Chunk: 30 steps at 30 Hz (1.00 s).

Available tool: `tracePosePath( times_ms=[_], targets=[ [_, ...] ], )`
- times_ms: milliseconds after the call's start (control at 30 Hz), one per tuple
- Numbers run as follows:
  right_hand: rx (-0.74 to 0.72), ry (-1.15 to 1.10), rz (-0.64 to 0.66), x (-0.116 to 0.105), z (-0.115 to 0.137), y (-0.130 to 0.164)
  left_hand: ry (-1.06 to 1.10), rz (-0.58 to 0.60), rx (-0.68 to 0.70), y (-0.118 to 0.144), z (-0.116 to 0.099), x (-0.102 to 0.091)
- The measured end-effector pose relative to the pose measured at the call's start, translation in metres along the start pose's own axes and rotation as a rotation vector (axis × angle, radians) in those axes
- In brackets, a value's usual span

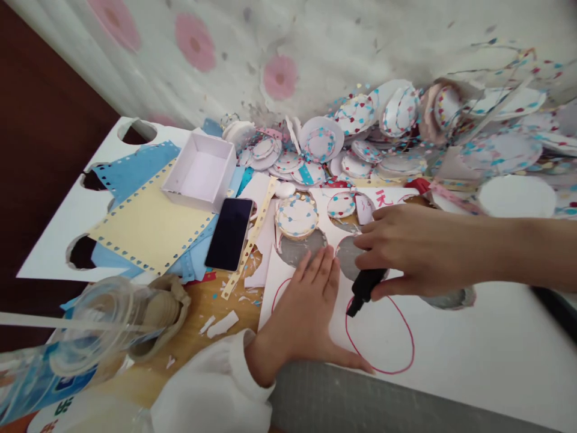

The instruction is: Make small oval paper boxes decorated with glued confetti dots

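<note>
My left hand (303, 313) lies flat on a large white sheet of card (473, 337), fingers stretched out and thumb apart, by the sheet's near edge. My right hand (396, 252) is closed around a thick black marker (364, 290). The marker's tip points down at the left side of a red circle outline (412, 337) drawn on the card. Part of another red outline shows beside my left hand. Several round holes are cut in the card above my hands. Under the sheet is a grey cutting mat (342, 397).
Paper discs trimmed with coloured dots (321, 141) are heaped along the back. To the left are a white box (198, 168), a phone (229, 234), yellow paper (153, 219) and card with holes. A clear plastic cup (99, 325) stands near left; paper scraps (223, 323) litter the wood.
</note>
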State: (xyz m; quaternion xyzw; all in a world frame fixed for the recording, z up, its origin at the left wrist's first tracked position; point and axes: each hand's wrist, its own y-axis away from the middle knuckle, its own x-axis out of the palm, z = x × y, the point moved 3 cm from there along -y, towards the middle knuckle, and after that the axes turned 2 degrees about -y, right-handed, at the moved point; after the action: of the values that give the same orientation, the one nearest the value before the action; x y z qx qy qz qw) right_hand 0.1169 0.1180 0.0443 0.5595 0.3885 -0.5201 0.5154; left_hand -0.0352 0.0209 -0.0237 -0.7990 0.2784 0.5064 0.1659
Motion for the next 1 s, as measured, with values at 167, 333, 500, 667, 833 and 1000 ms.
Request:
tracePosePath(
  times_ms=[167,333,500,667,833,1000],
  targets=[
    [-0.019,0.007,0.028,-0.002,0.002,-0.005,-0.001,-0.01,0.003,0.0,0.0,0.001],
    [-0.018,0.01,0.036,-0.005,-0.001,-0.007,0.004,-0.015,0.002,0.001,-0.001,-0.001],
    [-0.038,0.026,0.008,-0.005,-0.002,-0.009,0.011,0.013,-0.002,-0.001,0.003,0.006],
    [-0.017,0.067,0.036,-0.003,0.001,-0.012,0.009,0.023,-0.015,0.0,0.0,0.002],
    [0.072,0.113,0.053,-0.002,0.01,-0.013,-0.008,0.03,-0.018,0.0,-0.003,-0.001],
    [0.196,0.134,0.114,-0.002,0.012,-0.01,-0.027,0.036,-0.018,-0.001,-0.002,0.002]
  ],
)
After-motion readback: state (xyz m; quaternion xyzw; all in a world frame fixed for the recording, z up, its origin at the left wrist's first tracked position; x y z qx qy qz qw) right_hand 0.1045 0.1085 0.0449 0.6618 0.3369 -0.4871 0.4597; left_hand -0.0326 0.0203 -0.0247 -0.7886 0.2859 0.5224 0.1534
